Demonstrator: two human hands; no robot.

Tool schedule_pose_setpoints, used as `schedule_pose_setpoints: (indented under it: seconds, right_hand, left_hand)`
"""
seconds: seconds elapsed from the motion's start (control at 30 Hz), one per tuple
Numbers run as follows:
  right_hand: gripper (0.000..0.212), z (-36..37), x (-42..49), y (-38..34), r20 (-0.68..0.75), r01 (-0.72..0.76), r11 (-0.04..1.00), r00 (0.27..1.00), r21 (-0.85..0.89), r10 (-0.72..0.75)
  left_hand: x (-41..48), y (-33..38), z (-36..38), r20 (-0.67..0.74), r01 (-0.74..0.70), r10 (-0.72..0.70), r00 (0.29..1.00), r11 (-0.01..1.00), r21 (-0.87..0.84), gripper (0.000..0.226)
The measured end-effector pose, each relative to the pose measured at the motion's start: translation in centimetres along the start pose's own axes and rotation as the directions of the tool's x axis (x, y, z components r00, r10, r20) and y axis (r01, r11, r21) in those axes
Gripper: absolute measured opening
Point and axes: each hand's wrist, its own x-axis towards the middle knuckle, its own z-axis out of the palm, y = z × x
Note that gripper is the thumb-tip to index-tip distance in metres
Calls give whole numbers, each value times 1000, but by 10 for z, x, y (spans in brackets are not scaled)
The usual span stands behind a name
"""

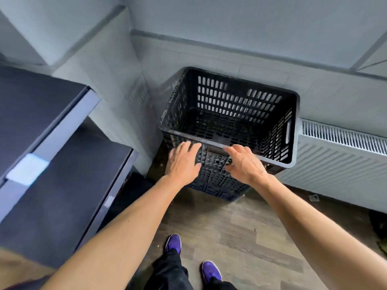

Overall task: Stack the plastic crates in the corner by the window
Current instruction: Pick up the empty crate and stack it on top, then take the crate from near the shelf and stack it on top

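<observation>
pale walls meet in a corner, with a white radiator [343, 155] along the right side, dark cabinets [52, 164] on the left and wood-look floor [240, 227] below. the black crate [236, 101] sits in that corner, empty, on top of a lower crate [217, 185] whose base looks bluish; how many lie beneath is hard to tell.

both hands are at its near wall, just under the rim. the left hand [184, 162] lies flat with straight fingers against the lattice and grips nothing. the right hand [244, 164] is loosely spread, fingertips at the rim, and seems to hold nothing either, though contact there is blurred.

the step looks like seating or squaring the top crate. it probably goes best with even pressure from both palms, pushing straight toward the wall so the rim drops level onto the one below rather than riding up on one corner.

room is tight: the crate's right rim is just beside the radiator top, its far corner near the wall, and the cabinets close off the left. open floor lies only behind, toward the purple shoes [210, 271].
</observation>
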Motion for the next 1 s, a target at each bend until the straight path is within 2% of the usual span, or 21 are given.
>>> schedule_pose_setpoints:
  seconds: [0.1, 0.23, 0.37, 0.57, 0.8, 1.0]
  right_hand:
    - [63, 8, -16, -1, 36, 125, 992, 992, -13, -124]
    - [61, 33, -27, -16, 160, 249, 968, 957, -28, -241]
    - [61, 67, -36, -53, 284, 381, 925, 888, -13, -362]
    - [63, 112, -52, -121, 416, 576, 817, 742, 4, -525]
    - [62, 169, -76, -190, 511, 718, 695, 584, 39, -631]
    - [61, 237, -101, -217, 592, 769, 640, 512, 8, -622]
  left_hand:
    - [-39, 13, 11, 1, 114, -114, 994, 993, -25, 64]
    - [-103, 13, 33, 7, 291, -291, 957, 954, -78, 63]
    - [-172, -5, 55, 49, 488, -486, 873, 864, -123, 62]
    - [-260, -37, 68, 69, 718, -719, 691, 673, -176, 58]
    - [-350, -57, 102, 72, 837, -846, 528, 503, -216, 61]
    - [-417, -75, 164, 163, 889, -884, 439, 400, -222, 64]
